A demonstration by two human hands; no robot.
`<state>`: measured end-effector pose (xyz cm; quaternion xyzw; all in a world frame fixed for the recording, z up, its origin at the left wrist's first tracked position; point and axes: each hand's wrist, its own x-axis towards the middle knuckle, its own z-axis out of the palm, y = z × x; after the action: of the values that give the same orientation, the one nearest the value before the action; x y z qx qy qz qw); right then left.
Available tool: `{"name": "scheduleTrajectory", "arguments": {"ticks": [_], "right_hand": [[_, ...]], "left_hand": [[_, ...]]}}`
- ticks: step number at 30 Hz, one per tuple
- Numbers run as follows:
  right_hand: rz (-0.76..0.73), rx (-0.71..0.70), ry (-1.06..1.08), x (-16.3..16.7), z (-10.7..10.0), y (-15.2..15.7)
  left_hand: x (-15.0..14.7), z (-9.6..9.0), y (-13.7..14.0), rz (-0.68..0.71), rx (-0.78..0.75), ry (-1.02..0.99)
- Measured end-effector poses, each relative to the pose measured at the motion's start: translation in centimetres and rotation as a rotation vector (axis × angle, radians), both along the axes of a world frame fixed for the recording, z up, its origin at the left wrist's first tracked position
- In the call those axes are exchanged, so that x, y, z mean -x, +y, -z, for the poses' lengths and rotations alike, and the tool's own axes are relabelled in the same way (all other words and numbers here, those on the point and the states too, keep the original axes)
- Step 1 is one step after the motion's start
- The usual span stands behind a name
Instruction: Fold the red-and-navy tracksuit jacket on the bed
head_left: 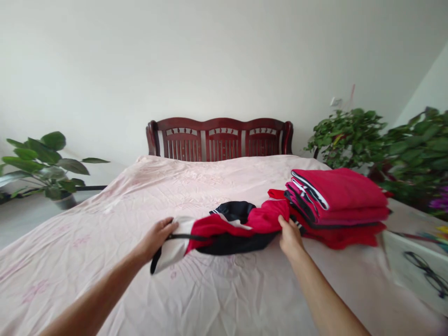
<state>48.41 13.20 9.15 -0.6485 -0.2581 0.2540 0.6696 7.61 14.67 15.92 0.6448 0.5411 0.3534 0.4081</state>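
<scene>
A red, white and black jacket (220,228) is stretched between my hands just above the bed. My left hand (159,238) pinches its white end, where a dark zip or trim strip runs along the edge. At the other end, my right hand (290,235) grips the red and dark cloth, close to a pile of clothes. A dark part with white stripes (236,210) lies bunched behind the held cloth. The stack of folded red and dark clothes (341,193) sits to the right of my right hand. Some fingertips are hidden behind the fabric.
A pale pink flowered sheet covers the bed (105,242), with a dark red wooden headboard (224,140) behind. Glasses (427,270) rest on a white surface at the right. Leafy plants stand left (49,168) and right (350,135).
</scene>
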Motion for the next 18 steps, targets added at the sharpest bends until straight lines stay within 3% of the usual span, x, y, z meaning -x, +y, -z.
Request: {"name": "scheduleTrajectory", "arguments": {"ticks": [3, 5, 8, 10, 12, 16, 18], "right_hand": [[-0.136, -0.101, 0.038, 0.9, -3.9, 2.8], [-0.177, -0.147, 0.027, 0.8, -6.6, 3.4], [-0.110, -0.271, 0.058, -0.1, -8.9, 2.5], [-0.066, -0.372, 0.142, -0.7, -8.4, 1.3], [-0.073, -0.362, 0.226, -1.0, -6.2, -0.2], [-0.061, 0.019, 0.272, -1.5, 0.8, -3.6], [-0.045, 0.142, 0.254, -2.1, 3.4, -5.1]], "left_hand": [[2.5, -5.9, 4.1, -0.170, -0.240, 0.029], [4.5, -9.0, 5.3, -0.272, -0.411, 0.132], [7.8, -10.6, 5.2, -0.385, -0.593, 0.423], [9.6, -9.1, 4.4, -0.382, -0.606, 0.535], [10.8, -5.9, 3.0, -0.304, -0.551, 0.538], [11.4, 2.2, -1.4, 0.027, -0.255, 0.518], [11.3, 5.4, -3.9, 0.191, -0.101, 0.526]]}}
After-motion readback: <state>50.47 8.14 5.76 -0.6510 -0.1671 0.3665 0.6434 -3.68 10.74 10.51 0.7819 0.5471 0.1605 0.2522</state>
